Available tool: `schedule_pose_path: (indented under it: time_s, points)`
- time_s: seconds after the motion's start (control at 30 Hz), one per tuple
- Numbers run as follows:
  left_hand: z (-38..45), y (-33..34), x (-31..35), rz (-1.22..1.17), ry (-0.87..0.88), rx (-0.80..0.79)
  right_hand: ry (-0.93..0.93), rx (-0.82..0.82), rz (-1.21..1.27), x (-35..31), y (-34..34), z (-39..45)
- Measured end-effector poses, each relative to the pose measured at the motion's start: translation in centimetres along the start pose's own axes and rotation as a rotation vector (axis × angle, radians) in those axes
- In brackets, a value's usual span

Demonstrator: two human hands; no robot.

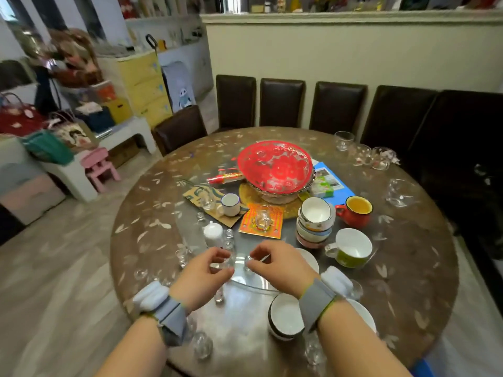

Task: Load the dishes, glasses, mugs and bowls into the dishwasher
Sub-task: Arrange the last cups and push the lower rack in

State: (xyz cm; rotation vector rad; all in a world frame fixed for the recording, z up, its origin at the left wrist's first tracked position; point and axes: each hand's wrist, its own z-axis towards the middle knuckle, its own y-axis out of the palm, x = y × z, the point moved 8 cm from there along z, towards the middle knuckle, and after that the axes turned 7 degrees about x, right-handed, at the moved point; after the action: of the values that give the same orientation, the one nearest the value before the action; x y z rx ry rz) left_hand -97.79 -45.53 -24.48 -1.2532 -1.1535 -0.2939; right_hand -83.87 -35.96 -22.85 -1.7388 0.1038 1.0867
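Note:
My left hand [206, 273] holds a small clear glass [228, 261] over the round table [408, 281]. Close beside it, my right hand [277, 263] pinches another tiny clear glass [249, 261]. A stack of white bowls [315, 221] stands behind my right hand, with a green-and-white mug [351, 247] and a red mug [355, 210] to its right. Under my right wrist sits a dark-rimmed white bowl [285, 315]. A white enamel cup [230, 204] stands mid-table. Several clear glasses [344, 140] line the far right edge. No dishwasher is in view.
A red-patterned glass dish [275, 165] fills the table's centre, over papers and a blue booklet [334, 180]. Small glasses [202, 345] stand at the near edge. Dark chairs [281, 102] ring the far side. Bags, boxes and a pink stool [99, 167] crowd the left floor.

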Motion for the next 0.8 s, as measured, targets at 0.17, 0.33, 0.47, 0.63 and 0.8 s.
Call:
schedule_pose_path:
  time_s: [0.17,0.33,0.47,0.63,0.8]
  points:
    - [6.2,-2.3,-2.3,0.209,0.013,-0.044,0.011,0.011,-0.017,-0.9,0.3,5.7]
    - [13.5,-3.4,-6.9,0.476,0.021,-0.087,0.054,0.011,-0.089,-1.9,4.3,10.6]
    - [18.0,-2.4,-9.2,0.590,0.091,-0.212,0.144,0.010,-0.148,-1.7,6.7,13.0]
    - [23.9,-2.2,-12.1,0.635,0.169,-0.333,0.239,0.029,-0.283,-1.1,9.3,18.4]
    - [27.0,0.8,-12.1,0.778,0.470,-0.514,0.285,0.029,-0.380,-0.2,11.8,21.4]
